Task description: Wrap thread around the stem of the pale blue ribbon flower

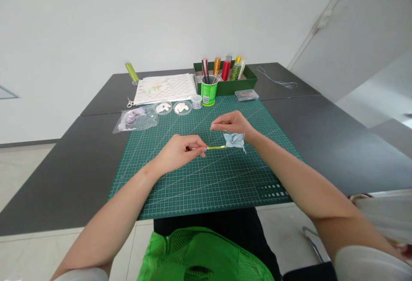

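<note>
Over the cutting mat (180, 190), my left hand (178, 152) is closed in a pinch on the yellow-green wrapped stem of a pale blue artificial flower (235, 140). The stem lies about level, with the bloom pointing right. My right hand (232, 123) is held above and just behind the stem, thumb and fingertips pressed together. A faint thin line seems to hang below those fingertips, but it is too fine to name. The bloom is close under my right wrist, and I cannot tell whether they touch.
Along the back stand a green can (209, 94) of tools, a green box (227, 87) with several thread spools, and a clear flat case (246, 95). To the left are small dishes (182, 108) of white pieces, a plastic bag (137, 119), papers (165, 88), scissors (130, 102) and a yellow-green spool (131, 72).
</note>
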{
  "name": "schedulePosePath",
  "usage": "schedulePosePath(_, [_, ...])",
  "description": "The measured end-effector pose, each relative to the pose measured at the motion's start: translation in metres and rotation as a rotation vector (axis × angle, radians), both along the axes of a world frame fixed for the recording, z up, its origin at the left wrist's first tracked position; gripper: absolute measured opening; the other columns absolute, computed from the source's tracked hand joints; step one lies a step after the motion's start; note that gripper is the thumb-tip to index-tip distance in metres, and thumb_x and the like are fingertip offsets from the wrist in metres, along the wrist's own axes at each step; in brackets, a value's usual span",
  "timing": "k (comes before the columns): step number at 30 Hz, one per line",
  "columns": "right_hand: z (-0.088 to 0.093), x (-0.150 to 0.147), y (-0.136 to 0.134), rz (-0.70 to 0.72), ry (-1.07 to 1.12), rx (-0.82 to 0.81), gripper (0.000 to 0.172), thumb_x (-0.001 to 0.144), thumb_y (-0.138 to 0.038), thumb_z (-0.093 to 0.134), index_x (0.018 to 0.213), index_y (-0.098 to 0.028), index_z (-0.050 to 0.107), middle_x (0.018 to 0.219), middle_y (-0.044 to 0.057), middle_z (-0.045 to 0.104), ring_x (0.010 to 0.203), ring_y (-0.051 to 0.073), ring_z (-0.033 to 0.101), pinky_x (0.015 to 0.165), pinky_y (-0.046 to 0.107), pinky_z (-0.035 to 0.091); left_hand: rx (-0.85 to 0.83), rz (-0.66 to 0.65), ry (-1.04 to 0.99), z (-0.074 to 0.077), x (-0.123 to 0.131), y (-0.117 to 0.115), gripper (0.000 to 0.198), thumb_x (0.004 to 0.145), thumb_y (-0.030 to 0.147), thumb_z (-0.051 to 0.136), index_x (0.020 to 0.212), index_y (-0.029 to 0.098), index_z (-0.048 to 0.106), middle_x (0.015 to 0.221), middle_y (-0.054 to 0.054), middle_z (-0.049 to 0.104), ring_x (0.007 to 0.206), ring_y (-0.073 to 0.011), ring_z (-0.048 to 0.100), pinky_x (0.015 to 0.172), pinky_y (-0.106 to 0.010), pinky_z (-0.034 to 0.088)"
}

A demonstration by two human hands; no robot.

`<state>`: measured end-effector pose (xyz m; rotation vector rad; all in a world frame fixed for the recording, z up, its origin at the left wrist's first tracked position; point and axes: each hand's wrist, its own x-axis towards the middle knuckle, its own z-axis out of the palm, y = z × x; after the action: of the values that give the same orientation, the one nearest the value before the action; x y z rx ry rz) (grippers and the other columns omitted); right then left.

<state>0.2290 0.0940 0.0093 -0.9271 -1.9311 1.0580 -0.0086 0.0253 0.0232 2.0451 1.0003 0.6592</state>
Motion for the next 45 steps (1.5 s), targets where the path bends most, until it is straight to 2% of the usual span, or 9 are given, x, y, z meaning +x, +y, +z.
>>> schedulePosePath(6, [0.006, 0.0, -0.005, -0.009, 0.035, 0.062, 0.031, 0.076, -0.046, 0.077, 0.077, -0.015, 0.081, 0.054, 0.0, 0.057, 0.05, 0.007, 0.036, 0.045, 0.023, 0.024, -0.003, -0.043, 0.023, 0.0, 0.002, 0.0, 0.015, 0.094, 0.024, 0.059, 0.088, 0.019, 0.072, 0.073, 0.003, 0.076, 0.047, -0.0044, 0.046, 0.049, -0.017, 0.031])
schedulePosePath(11, [0.008, -0.002, -0.008, 0.0, 0.054, 0.087, 0.031, 0.077, -0.044, 0.077, 0.077, -0.014, 0.081, 0.051, -0.002, 0.053, 0.048, 0.006, 0.032, 0.045, 0.023, 0.022, 0.006, -0.069, 0.018, 0.001, 0.001, -0.002, 0.014, 0.093, 0.021, 0.059, 0.088, 0.018, 0.071, 0.073, 0.003, 0.077, 0.047, -0.0044, 0.049, 0.05, -0.017, 0.033])
schedulePosePath(17, [0.004, -0.001, -0.004, 0.002, -0.007, 0.07, 0.03, 0.078, -0.042, 0.075, 0.079, -0.012, 0.08, 0.049, -0.004, 0.049, 0.048, 0.006, 0.032, 0.046, 0.023, 0.023, 0.026, -0.059, 0.016, -0.001, 0.0, -0.002, 0.015, 0.094, 0.025, 0.06, 0.09, 0.02, 0.072, 0.073, 0.003, 0.076, 0.046, -0.0043, 0.047, 0.048, -0.018, 0.032])
schedulePosePath(20, [-0.001, -0.002, -0.001, 0.007, -0.028, 0.026, 0.032, 0.078, -0.044, 0.073, 0.079, -0.013, 0.079, 0.049, -0.004, 0.049, 0.049, 0.007, 0.034, 0.046, 0.023, 0.026, 0.067, -0.027, 0.003, 0.0, 0.0, -0.002, 0.017, 0.095, 0.03, 0.061, 0.087, 0.02, 0.073, 0.066, 0.004, 0.074, 0.044, -0.0047, 0.045, 0.047, -0.018, 0.031])
schedulePosePath(25, [-0.01, -0.006, 0.001, 0.095, -0.062, -0.036, 0.032, 0.081, -0.045, 0.071, 0.076, -0.014, 0.075, 0.072, 0.004, 0.069, 0.064, 0.012, 0.055, 0.057, 0.025, 0.043, 0.188, 0.067, -0.079, -0.001, 0.0, -0.002, 0.013, 0.094, 0.026, 0.061, 0.092, 0.02, 0.073, 0.075, 0.002, 0.077, 0.048, -0.0061, 0.053, 0.047, -0.018, 0.036])
schedulePosePath(29, [-0.017, -0.012, -0.003, 0.093, -0.063, -0.013, 0.029, 0.084, -0.044, 0.068, 0.078, -0.016, 0.074, 0.08, 0.006, 0.072, 0.072, 0.015, 0.06, 0.067, 0.028, 0.048, 0.283, 0.22, -0.147, -0.003, 0.0, -0.001, 0.014, 0.094, 0.028, 0.062, 0.095, 0.021, 0.073, 0.076, 0.002, 0.078, 0.049, -0.0066, 0.056, 0.048, -0.018, 0.04])
schedulePosePath(34, [-0.018, -0.017, -0.01, 0.118, -0.101, 0.044, 0.032, 0.09, -0.044, 0.06, 0.085, -0.017, 0.077, 0.075, 0.002, 0.071, 0.067, 0.014, 0.058, 0.065, 0.027, 0.046, 0.325, 0.382, -0.183, -0.005, 0.0, 0.002, 0.011, 0.093, 0.027, 0.064, 0.095, 0.02, 0.073, 0.077, 0.001, 0.078, 0.063, -0.0106, 0.068, 0.055, -0.019, 0.047])
schedulePosePath(39, [-0.013, -0.022, -0.02, 0.112, -0.123, 0.098, 0.031, 0.092, -0.04, 0.059, 0.084, -0.017, 0.077, 0.078, 0.002, 0.072, 0.068, 0.013, 0.058, 0.066, 0.025, 0.045, 0.332, 0.455, -0.176, -0.005, -0.002, 0.006, 0.012, 0.093, 0.028, 0.063, 0.094, 0.02, 0.073, 0.076, 0.002, 0.078, 0.059, -0.01, 0.066, 0.055, -0.02, 0.045])
schedulePosePath(45, [-0.006, -0.026, -0.033, 0.157, -0.224, 0.285, 0.037, 0.099, -0.04, 0.051, 0.077, -0.016, 0.07, 0.064, -0.002, 0.059, 0.056, 0.008, 0.045, 0.057, 0.021, 0.035, 0.283, 0.521, -0.095, -0.004, -0.004, 0.009, 0.021, 0.095, 0.035, 0.061, 0.106, 0.022, 0.072, 0.077, 0.002, 0.078, 0.053, -0.0097, 0.061, 0.054, -0.021, 0.042])
